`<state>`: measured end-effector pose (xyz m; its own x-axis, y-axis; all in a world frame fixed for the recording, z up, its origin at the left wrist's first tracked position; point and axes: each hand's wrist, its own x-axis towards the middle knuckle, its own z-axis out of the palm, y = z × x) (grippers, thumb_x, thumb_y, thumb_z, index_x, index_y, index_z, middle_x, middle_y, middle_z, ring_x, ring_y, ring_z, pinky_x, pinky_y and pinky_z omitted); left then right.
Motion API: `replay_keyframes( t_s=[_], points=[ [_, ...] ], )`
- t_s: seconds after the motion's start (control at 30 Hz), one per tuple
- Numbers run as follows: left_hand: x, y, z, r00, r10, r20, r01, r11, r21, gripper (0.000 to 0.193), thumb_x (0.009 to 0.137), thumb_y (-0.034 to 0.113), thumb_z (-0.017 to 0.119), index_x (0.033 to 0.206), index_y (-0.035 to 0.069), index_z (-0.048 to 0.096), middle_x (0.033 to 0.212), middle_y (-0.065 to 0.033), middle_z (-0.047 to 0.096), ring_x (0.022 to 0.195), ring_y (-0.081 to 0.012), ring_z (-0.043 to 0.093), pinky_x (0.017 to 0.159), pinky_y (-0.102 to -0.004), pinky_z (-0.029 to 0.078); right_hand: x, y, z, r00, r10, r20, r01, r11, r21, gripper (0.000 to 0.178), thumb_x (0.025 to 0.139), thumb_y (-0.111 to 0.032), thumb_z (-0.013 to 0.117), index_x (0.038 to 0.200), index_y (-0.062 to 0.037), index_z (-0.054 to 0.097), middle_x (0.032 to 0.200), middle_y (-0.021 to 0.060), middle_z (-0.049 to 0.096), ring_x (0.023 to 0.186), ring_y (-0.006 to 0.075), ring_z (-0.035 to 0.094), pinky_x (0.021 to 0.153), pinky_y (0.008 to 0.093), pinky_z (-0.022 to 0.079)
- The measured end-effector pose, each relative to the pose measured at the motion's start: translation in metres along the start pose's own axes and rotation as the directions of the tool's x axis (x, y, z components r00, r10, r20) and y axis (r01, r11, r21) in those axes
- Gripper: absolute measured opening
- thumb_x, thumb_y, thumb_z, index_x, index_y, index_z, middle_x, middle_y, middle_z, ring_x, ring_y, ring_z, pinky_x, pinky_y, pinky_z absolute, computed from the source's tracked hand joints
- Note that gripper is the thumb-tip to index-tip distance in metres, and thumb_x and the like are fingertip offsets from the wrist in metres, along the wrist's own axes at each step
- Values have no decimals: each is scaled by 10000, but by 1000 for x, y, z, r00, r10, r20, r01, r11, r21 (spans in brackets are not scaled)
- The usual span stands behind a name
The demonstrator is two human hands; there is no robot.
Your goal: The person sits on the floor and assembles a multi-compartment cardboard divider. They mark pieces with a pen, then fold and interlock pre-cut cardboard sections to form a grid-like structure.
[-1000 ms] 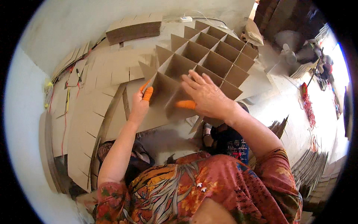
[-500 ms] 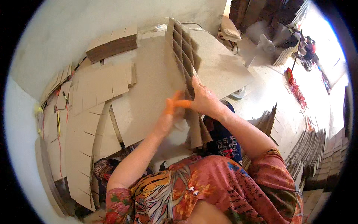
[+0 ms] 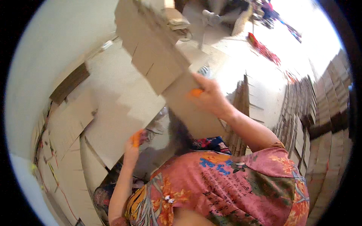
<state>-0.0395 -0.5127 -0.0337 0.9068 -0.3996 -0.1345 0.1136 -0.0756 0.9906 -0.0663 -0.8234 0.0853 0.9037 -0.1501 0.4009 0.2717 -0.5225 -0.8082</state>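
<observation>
My right hand (image 3: 210, 95) is closed on the near part of a slotted cardboard divider (image 3: 156, 56), with an orange covering showing on a finger. Raised and tilted, the divider stretches from my body toward the far left, its broad slotted panels facing me and its far end blurred. My left hand (image 3: 135, 145) is off the divider, low by the near edge of the work table (image 3: 130, 90). Orange also covers its fingers, which motion smears, so their pose is unclear.
A stack of cardboard strips (image 3: 69, 83) stands at the table's far left, with slotted sheets (image 3: 69, 116) nearer me. Standing dividers (image 3: 294, 107) crowd the floor at right. Beyond the table are a fan (image 3: 211, 18) and a bundle of red string (image 3: 263, 49).
My left hand has left the divider and dropped toward the near left. My right hand keeps its hold as the divider tilts, its panels now facing me. The view has swung right.
</observation>
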Motion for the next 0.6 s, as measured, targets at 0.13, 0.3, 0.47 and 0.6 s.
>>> replay_keyframes(
  t_s=[0.13, 0.3, 0.47, 0.6],
  points=[
    [-18, -6, -32, 982, 78, -172, -40, 976, 214, 300, 916, 134, 414, 1153, 15, 554, 1024, -66, 606, 885, -154, 586, 778, -281, 459, -35, -14, -94, 872, -80, -484, -36, 974, -225, 536, 726, 75, 472, 1257, 13, 453, 1119, 190, 586, 1055, 176, 527, 906, 280, 399],
    [-22, -3, -77, 932, 141, -334, 36, 881, 472, 301, 917, 123, 431, 1176, 19, 547, 1060, -88, 601, 964, -172, 567, 850, -269, 430, -78, 34, -185, 801, -230, -552, -307, 633, -710, 485, 806, 45, 461, 1287, -6, 426, 1075, 202, 594, 924, 238, 608, 784, 262, 467],
    [-32, 5, -134, 812, 346, -471, 31, 779, 626, 379, 915, 152, 475, 1269, 19, 448, 1264, -148, 477, 1203, -242, 418, 1005, -356, 329, -174, 182, -212, 933, 22, -359, -331, 448, -831, 556, 742, 127, 389, 1283, 1, 413, 1292, 203, 447, 1219, 341, 402, 1040, 384, 301],
    [-11, 5, -185, 749, 461, -476, 272, 441, 855, 515, 840, 169, 570, 1303, 34, 390, 1347, -184, 370, 1246, -307, 344, 1041, -395, 269, -295, 263, -182, 806, 515, -292, -429, 168, -888, 557, 771, 4, 453, 1316, -71, 372, 1248, 216, 455, 1121, 368, 453, 914, 439, 376]
  ],
)
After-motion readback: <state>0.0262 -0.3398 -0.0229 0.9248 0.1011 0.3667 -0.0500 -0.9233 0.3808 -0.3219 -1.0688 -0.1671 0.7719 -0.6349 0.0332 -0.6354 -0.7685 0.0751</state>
